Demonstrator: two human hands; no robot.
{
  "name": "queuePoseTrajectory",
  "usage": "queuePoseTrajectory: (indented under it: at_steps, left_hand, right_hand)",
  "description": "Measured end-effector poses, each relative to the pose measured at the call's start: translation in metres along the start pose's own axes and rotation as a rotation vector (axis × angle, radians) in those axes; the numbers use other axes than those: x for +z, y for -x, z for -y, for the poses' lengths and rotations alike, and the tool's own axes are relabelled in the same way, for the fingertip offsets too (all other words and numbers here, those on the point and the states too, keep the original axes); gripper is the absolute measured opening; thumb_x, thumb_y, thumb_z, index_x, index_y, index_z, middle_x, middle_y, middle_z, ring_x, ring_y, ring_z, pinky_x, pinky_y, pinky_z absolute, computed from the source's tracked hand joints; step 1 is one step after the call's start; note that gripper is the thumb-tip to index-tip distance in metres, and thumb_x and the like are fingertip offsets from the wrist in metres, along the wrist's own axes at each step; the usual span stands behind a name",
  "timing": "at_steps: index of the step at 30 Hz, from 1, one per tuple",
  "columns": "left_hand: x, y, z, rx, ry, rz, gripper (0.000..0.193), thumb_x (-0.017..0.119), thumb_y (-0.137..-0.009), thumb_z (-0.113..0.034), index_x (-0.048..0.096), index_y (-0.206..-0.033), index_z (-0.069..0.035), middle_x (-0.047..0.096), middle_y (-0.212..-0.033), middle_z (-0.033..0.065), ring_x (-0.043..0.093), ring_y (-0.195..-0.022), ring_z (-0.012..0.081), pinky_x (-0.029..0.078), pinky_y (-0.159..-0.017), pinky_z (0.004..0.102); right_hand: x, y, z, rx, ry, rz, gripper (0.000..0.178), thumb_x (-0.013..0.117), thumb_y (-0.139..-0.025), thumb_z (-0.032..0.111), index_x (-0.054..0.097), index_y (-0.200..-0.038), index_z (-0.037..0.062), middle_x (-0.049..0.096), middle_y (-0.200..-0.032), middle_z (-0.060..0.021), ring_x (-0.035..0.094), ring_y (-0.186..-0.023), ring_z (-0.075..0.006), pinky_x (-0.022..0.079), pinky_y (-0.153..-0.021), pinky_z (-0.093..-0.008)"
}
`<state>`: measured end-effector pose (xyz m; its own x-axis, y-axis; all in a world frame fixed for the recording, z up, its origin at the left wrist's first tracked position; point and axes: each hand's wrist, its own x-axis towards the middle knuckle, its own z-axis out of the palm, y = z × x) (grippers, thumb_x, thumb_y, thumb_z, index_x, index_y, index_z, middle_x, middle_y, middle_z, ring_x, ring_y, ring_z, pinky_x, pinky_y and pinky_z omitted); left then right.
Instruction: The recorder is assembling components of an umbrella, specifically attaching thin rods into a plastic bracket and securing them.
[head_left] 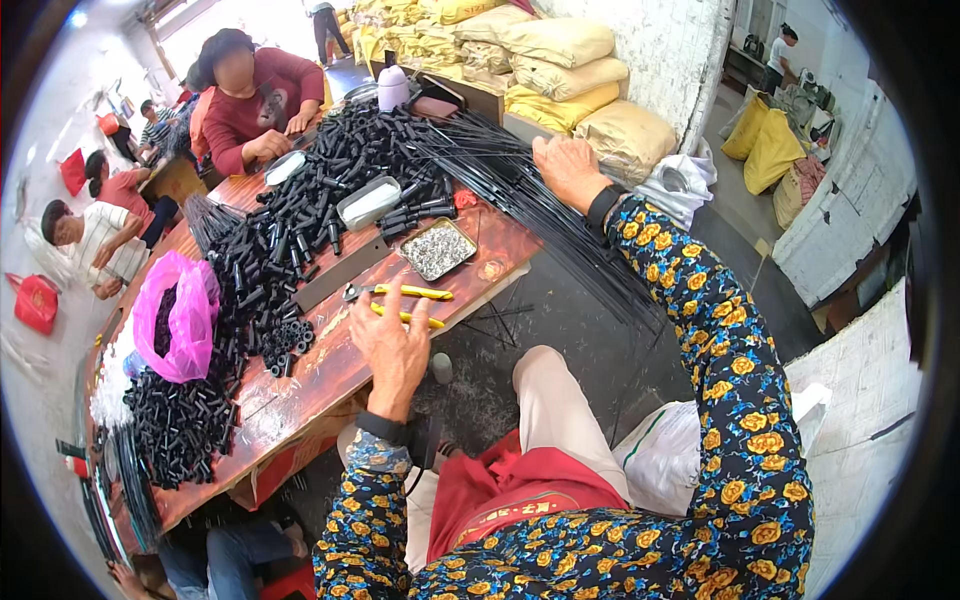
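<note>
My left hand (391, 340) is over the near edge of the table, its fingers apart across yellow-handled pliers (428, 292). The pliers' jaws point left, and my fingers partly cover the handles. At the upper right, my right hand (570, 172) is closed beside a bundle of long thin black rods (535, 205). A thin rod seems to run into its fingertips, though the contact is hard to see. Beyond the pliers sits a shallow metal tray (438, 249) of small silvery pieces. A flat metal bar (343, 272) lies left of that tray.
Black tubular parts (320, 185) are heaped along the wooden table (330, 360), with a clear plastic container (369, 203) among them. A pink plastic bag (182, 320) stands at the left. Across the table sits a co-worker (262, 105). Stacked sacks (560, 75) line the back.
</note>
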<state>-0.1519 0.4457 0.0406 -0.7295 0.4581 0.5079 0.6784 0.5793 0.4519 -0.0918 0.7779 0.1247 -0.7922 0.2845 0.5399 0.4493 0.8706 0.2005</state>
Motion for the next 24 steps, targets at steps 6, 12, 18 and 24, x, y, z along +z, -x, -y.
queuePoseTrajectory:
  at_steps: [6,12,18,24]
  left_hand:
    - [0.015,0.008,-0.016,0.032,-0.114,0.047,0.042,0.067,-0.086,-0.036,0.065,-0.12,-0.013,0.047,-0.128,0.0278,0.041,-0.123,0.0481,0.024,-0.109,0.0584]
    - [0.01,0.024,-0.016,0.162,0.012,0.076,0.044,0.071,-0.083,-0.026,0.06,-0.122,-0.009,0.047,-0.124,0.0261,0.036,-0.126,0.052,0.025,-0.109,0.0586]
    - [0.014,0.024,-0.026,0.18,0.072,0.108,0.044,0.072,-0.08,-0.02,0.06,-0.121,-0.008,0.048,-0.123,0.025,0.036,-0.126,0.0516,0.029,-0.108,0.0574]
    - [0.02,0.02,-0.025,0.201,0.177,0.119,0.039,0.073,-0.08,-0.021,0.064,-0.115,-0.007,0.05,-0.12,0.0236,0.041,-0.124,0.0488,0.031,-0.107,0.0546]
  right_hand:
    - [-0.011,-0.028,-0.031,0.067,-0.031,0.064,0.017,0.057,-0.08,0.015,0.066,-0.082,0.0014,0.067,-0.077,-0.02,0.068,-0.075,-0.0363,0.053,-0.065,-0.0461]
    - [0.011,-0.062,-0.057,0.342,-0.571,0.184,0.033,0.056,-0.085,0.025,0.064,-0.079,-0.0071,0.065,-0.076,-0.0285,0.068,-0.075,-0.0392,0.053,-0.069,-0.0468]
    - [0.002,-0.099,-0.05,0.32,-0.647,-0.189,0.045,0.052,-0.086,0.033,0.064,-0.081,-0.0104,0.062,-0.077,-0.034,0.065,-0.075,-0.0452,0.052,-0.069,-0.0487]
    - [-0.042,-0.104,-0.011,0.222,-0.918,-0.559,0.036,0.056,-0.094,0.028,0.064,-0.078,-0.0034,0.058,-0.06,-0.0058,0.053,-0.056,-0.0121,0.042,-0.055,-0.0298]
